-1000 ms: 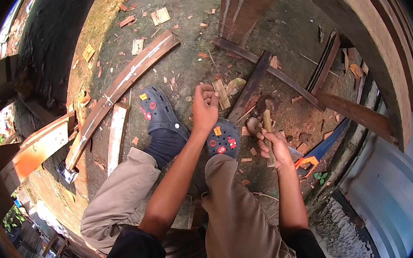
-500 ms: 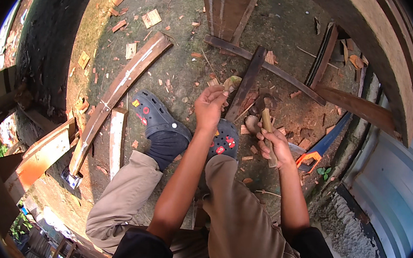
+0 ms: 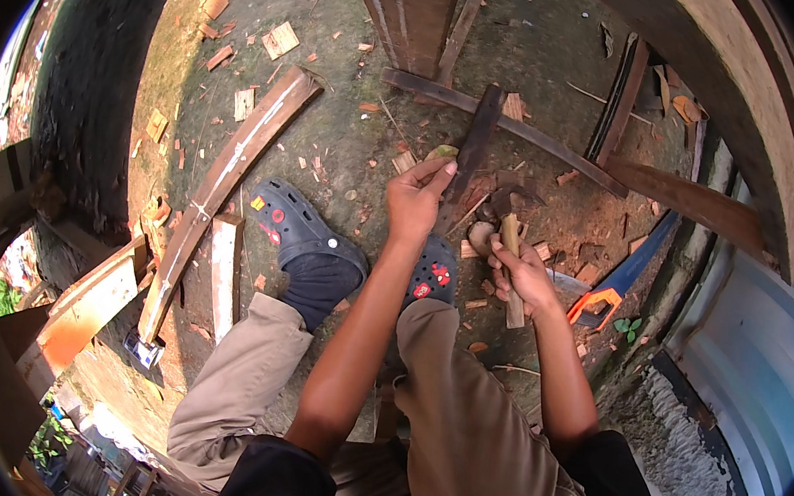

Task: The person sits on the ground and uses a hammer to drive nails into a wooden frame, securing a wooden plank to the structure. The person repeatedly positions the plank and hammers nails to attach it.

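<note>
My left hand is closed in a pinch, its fingertips at the left edge of a dark wooden strip. Whatever is between those fingers is too small to make out. The strip crosses a longer dark wooden strip near its far end. In my right hand is a hammer, gripped by its pale wooden handle. Its dark metal head points away from me, low over the wood chips to the right of the strip. A greenish-yellow leaf shows just beyond my left fingers.
A handsaw with an orange handle lies at right beside the concrete ledge. A long plank with a white streak is at left, by a shorter piece. An upright post stands ahead. Wood chips litter the ground around my clogs.
My left hand has moved slightly right, bringing its pinched fingertips up to the edge of the dark strip. The hammer stays in my right hand, nearly where it was.
</note>
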`<state>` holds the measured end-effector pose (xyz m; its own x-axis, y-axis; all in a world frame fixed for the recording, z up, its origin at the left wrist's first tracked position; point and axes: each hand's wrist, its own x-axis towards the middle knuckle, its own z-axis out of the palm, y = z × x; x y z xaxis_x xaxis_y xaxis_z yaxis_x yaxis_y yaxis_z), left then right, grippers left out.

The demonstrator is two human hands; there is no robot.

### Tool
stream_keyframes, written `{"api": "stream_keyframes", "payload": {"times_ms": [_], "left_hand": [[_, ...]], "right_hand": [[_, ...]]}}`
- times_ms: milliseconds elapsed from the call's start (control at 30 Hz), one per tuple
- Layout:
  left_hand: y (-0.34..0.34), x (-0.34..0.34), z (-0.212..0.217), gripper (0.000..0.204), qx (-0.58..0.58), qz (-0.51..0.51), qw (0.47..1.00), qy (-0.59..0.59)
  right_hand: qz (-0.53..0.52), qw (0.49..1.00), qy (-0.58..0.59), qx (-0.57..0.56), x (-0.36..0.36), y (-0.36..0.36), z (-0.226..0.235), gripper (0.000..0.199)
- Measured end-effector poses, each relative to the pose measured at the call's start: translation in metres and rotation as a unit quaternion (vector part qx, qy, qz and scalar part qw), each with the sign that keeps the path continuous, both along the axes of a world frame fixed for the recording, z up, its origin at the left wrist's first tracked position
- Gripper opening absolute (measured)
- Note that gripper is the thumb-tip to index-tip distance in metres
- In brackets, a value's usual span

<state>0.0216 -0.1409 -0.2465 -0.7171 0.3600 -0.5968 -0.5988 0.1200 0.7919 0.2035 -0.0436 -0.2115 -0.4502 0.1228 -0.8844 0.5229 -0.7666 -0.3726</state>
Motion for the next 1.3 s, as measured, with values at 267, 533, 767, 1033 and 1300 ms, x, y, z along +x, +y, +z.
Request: {"api": "stream_keyframes", "payload": {"times_ms": [267,533,767,1033,1300], "left_hand": [[0.010,0.019,-0.011,0.020,-0.041,0.017,0.994,0.103],[0.010,0.028,-0.004,0.015,-0.112,-0.020,0.949,0.295],[0.010,0.030,-0.003,0.015,-0.117,-0.056,0.932,0.340],[0.008,0.013,-0.007,0.013,-0.114,-0.149,0.893,0.409],[0.019,-0.009,-0.011,0.014,-0.156,-0.208,0.892,0.370]], "right_hand": [[0.024,1.000,0.010,0.012,0.000,0.004,0.001,0.014],[0.022,1.000,0.011,0.019,0.002,0.003,-0.002,0.012],[0.031,0.999,0.017,0.005,0.003,0.005,-0.002,0.015],[0.032,0.999,0.019,0.003,0.003,0.008,-0.006,0.012],[0.051,0.999,0.005,-0.002,0.002,0.008,-0.003,0.010]]}}
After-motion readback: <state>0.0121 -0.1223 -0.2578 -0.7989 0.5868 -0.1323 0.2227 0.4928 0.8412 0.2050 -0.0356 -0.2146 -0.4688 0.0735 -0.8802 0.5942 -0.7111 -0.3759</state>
